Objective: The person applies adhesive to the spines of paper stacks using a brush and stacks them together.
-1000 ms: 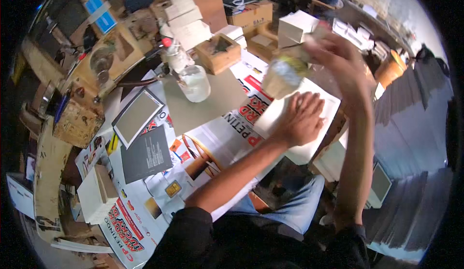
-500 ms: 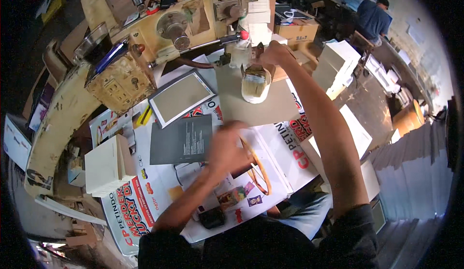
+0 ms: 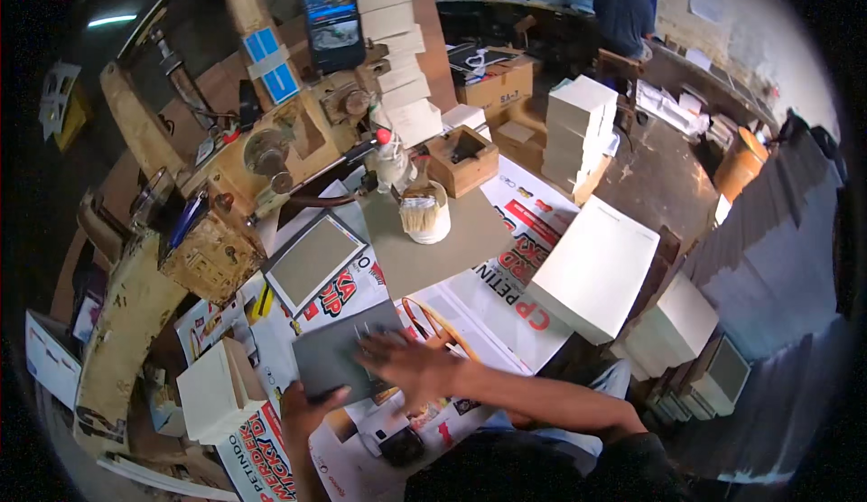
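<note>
A dark grey cover sheet (image 3: 327, 350) lies on the printed banner in front of me. My right hand (image 3: 411, 368) rests on its right part, fingers spread and somewhat blurred. At the cover's near left corner is my left hand (image 3: 307, 412), its thumb stretched along the near edge and apart from the fingers, which are partly hidden. Beyond the cover, a flat brush (image 3: 418, 216) stands in a white tub (image 3: 435, 228) on a grey-brown board (image 3: 397, 263). A grey board with a white-bordered panel (image 3: 316, 261) lies left of that board.
White paper blocks stand at left (image 3: 217, 394) and right (image 3: 596, 272). A wooden box (image 3: 462, 161) sits behind the tub. An iron press (image 3: 271, 154) borders the far left, with a phone (image 3: 332, 19) above it. Another person (image 3: 623, 10) sits far right.
The view has shifted. My right hand has come back from beside the wooden box onto the cover. My left hand has moved left and nearer, to the cover's corner.
</note>
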A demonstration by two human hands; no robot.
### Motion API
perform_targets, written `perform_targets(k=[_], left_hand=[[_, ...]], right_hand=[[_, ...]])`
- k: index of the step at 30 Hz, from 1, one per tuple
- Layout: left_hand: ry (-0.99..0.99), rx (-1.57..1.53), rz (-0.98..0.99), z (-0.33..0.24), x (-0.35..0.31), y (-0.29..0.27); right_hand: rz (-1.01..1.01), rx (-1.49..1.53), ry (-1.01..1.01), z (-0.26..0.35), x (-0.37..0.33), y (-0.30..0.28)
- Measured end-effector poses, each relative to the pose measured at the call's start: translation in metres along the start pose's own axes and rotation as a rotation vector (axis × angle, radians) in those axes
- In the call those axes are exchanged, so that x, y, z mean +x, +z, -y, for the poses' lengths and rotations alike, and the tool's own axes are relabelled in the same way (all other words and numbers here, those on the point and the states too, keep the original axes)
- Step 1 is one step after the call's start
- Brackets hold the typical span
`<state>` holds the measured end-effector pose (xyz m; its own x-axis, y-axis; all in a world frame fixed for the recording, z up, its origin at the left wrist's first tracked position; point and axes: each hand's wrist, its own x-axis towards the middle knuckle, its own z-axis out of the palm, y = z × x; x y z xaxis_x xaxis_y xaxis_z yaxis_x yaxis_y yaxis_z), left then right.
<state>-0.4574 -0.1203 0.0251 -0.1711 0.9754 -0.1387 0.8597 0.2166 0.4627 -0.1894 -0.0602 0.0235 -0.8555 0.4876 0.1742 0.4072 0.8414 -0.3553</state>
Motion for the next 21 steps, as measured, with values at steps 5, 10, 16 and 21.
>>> perform_targets(k=[5,10,16,21], left_hand=[[-0.186,-0.663,-0.176,0.024,-0.050,-0.023],[0.273,-0.763,0.305,0.027,-0.007,-0.031],[0.322,-0.619,0.978,-0.206,0.000,0.060],[0.274,-1.006,0.821,-0.273,0.017,0.074]], right_hand=[[-0.048,0.203,0.099,0.040,-0.102,-0.019],[-0.622,0.463,0.322,0.031,-0.170,-0.039],[-1.057,0.551,0.219,0.013,-0.234,-0.091],[-1.395,0.726,0.801,0.023,-0.274,-0.123]])
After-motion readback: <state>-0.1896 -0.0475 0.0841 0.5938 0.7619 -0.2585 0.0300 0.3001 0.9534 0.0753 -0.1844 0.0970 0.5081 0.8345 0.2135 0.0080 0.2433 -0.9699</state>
